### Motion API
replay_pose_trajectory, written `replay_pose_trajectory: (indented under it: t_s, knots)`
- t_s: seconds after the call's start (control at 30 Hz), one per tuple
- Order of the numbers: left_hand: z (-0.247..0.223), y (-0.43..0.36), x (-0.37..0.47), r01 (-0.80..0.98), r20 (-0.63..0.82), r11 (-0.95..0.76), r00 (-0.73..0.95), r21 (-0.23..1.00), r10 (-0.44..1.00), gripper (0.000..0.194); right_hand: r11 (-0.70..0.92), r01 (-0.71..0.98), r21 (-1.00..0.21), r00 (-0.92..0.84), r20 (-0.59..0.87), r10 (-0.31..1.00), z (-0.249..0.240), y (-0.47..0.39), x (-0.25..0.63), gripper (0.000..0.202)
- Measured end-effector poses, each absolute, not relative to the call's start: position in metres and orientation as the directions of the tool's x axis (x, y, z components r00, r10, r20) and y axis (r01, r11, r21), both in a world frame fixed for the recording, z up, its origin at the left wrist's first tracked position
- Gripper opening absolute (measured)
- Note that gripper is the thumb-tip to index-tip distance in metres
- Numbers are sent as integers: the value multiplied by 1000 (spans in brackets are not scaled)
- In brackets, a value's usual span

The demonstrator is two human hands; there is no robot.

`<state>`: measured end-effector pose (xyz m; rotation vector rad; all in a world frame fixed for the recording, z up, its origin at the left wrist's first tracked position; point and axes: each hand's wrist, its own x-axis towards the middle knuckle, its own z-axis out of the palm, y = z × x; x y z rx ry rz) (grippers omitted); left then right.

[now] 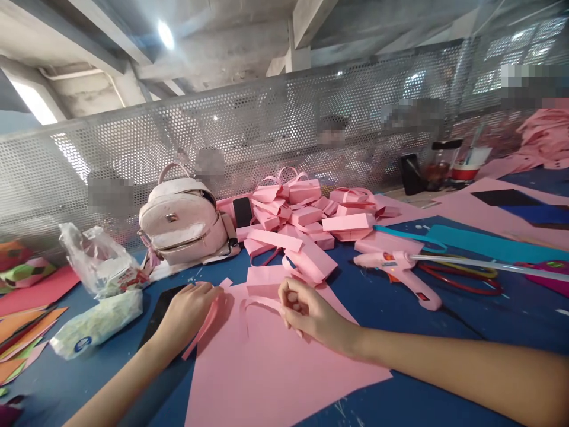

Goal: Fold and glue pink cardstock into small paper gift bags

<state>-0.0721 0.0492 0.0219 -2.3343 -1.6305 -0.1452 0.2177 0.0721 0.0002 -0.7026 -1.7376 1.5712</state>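
My right hand [311, 314] is closed, its fingers curled in, with the end of a narrow pink strip [260, 300] at them. That strip arches leftward over a large pink sheet [284, 367] lying on the blue table. At the sheet's left edge my left hand [189, 308] is palm down with bent fingers, closed on more pink strip [202, 332]; its fingertips are partly hidden. Beyond both hands, a folded pink paper box [313, 261] lies at the front of a heap of similar pink boxes [306, 210], some with strip handles.
A pink glue gun [400, 267] with a long glue stick lies right of the sheet. A pale backpack [182, 222], plastic bag [100, 261] and tissue pack [98, 323] stand left. A black flat object [162, 308] is under my left wrist. Drinks [440, 166] stand far right, before a mesh barrier [267, 130].
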Motion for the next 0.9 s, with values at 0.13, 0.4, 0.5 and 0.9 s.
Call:
replay_pose_trajectory:
  t_s: [0.13, 0.4, 0.5, 0.9]
  knots:
    - [16, 53, -69, 899, 245, -393, 432, -193, 868, 40, 153, -11, -988, -684, 119, 720, 1, 73, 219, 7]
    - [20, 51, -59, 851, 489, -523, 476, -47, 731, 27, 154, -26, -988, -697, 128, 705, -9, 79, 218, 24]
    - [27, 42, -31, 714, 595, -650, 412, 260, 690, 36, 200, -29, -979, -669, 167, 724, -7, 78, 217, 23]
    - [15, 21, 27, 149, 121, -166, 273, 975, 955, 9, 355, 16, -935, -696, 245, 675, 3, 67, 224, 25]
